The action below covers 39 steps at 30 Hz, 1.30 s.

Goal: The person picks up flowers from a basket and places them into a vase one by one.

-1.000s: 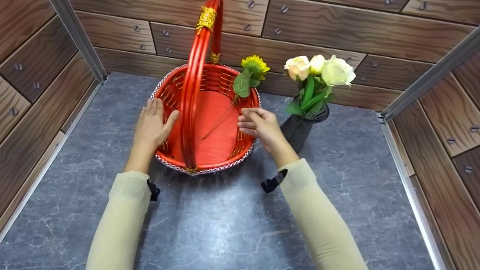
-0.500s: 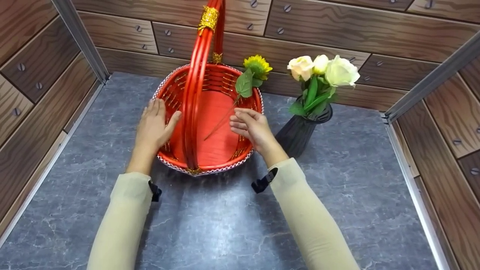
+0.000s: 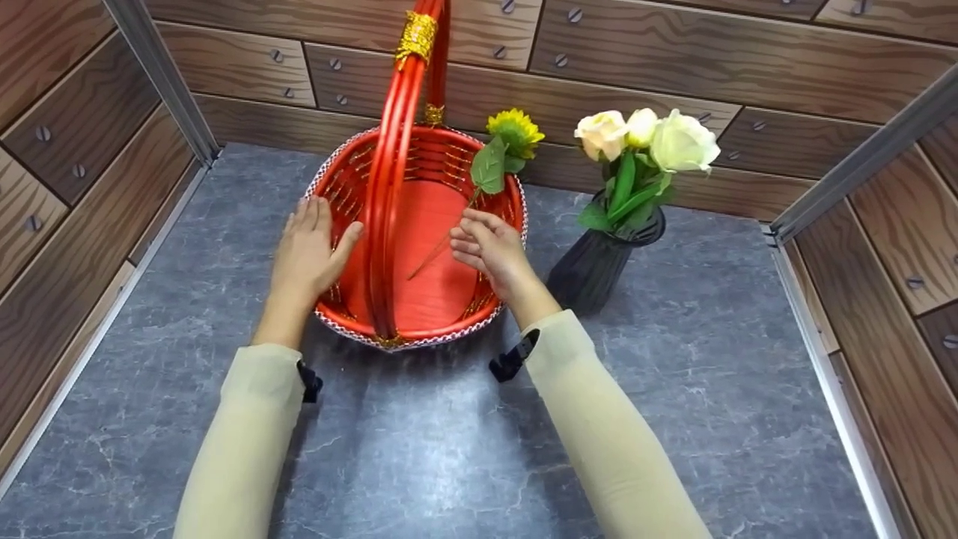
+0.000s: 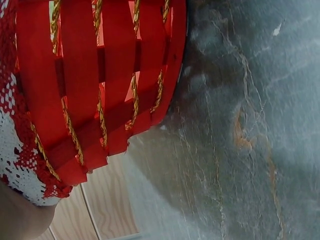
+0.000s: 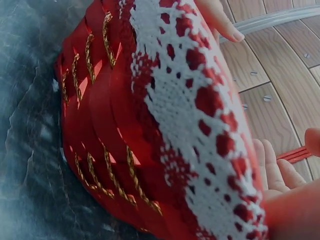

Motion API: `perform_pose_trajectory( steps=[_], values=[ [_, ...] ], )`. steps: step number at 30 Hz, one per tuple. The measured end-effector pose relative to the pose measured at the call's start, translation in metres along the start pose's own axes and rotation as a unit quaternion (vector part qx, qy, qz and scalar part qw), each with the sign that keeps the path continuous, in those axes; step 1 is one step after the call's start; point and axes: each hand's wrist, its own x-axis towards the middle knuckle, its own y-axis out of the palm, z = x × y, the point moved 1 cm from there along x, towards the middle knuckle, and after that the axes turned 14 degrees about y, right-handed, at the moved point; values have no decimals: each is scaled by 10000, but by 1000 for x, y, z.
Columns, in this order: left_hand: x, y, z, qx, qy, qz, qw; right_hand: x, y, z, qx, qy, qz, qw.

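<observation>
A red woven basket with a lace-trimmed rim and a tall arched handle stands on the floor in the head view. Over its left rim lies my left hand, fingers straight and thumb reaching inward. My right hand hovers above the basket's right side, fingers loosely bent, holding nothing. A yellow sunflower leans on the back right rim, its stem slanting to the basket's bottom. The right fingers come close to that stem; whether they touch cannot be told. In the right wrist view, the right fingers and thumb are apart.
Right of the basket, a dark ribbed vase holds pale roses with green leaves. Wood-patterned walls close off the back and sides. The grey marbled surface extends toward the front.
My right hand has moved left, further over the basket and nearer the sunflower's stem. My left hand stays on the rim. The view has shifted slightly.
</observation>
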Motion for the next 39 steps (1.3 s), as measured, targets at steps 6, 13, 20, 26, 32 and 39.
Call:
perform_pose_trajectory(
  steps=[6,13,20,26,32,39],
  values=[
    [0,1,-1,16,26,9,10000,7,1,-2,146,61,-63,9999],
    [-1,0,1,38,0,-34,10000,11,1,-2,266,127,-26,9996],
    [-1,-1,0,70,8,-36,10000,12,1,-1,429,275,-26,9987],
    [-1,-2,-1,44,-17,-28,10000,16,-1,0,1062,495,27,9931],
    [-2,-3,-1,70,-31,-24,10000,27,-2,-3,1534,704,-10,9857],
    [-1,-2,-2,77,-9,-72,9999,42,-3,-7,1796,1139,42,9771]
  ],
)
